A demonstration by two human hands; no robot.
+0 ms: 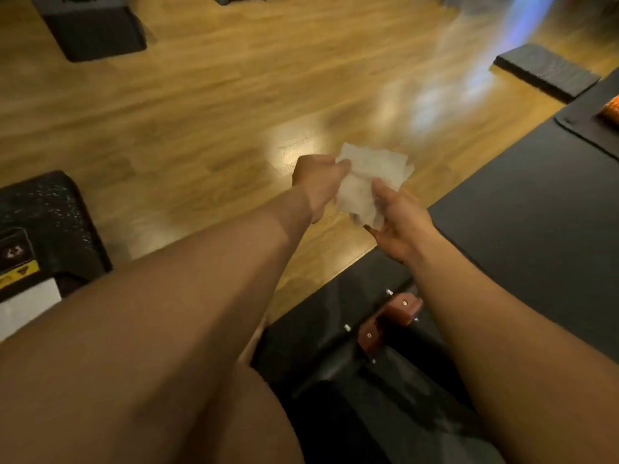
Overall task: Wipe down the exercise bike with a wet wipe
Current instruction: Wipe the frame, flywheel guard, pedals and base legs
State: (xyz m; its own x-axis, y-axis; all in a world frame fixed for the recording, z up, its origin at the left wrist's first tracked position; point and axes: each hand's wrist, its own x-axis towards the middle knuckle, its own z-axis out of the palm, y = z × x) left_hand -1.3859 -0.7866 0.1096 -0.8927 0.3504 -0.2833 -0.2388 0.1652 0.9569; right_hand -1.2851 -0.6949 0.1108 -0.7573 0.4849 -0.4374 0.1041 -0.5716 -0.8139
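Wood floor (201,105), black mat (536,212) alongside — left hand (318,182), right hand (400,226) both pinch wet wipe (366,182).

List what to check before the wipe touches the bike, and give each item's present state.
1. Wet wipe in hand: ok, both hands hold it.
2. Left hand grip: ok, fingers curled on its upper corner.
3. Right hand grip: ok, thumb pinches its lower part.
4. Wipe spread flat: not ok, crumpled.
5. Wipe over the bike: not ok, held above wooden floor.
6. Target surface identified: cannot tell; dark equipment below is unclear.
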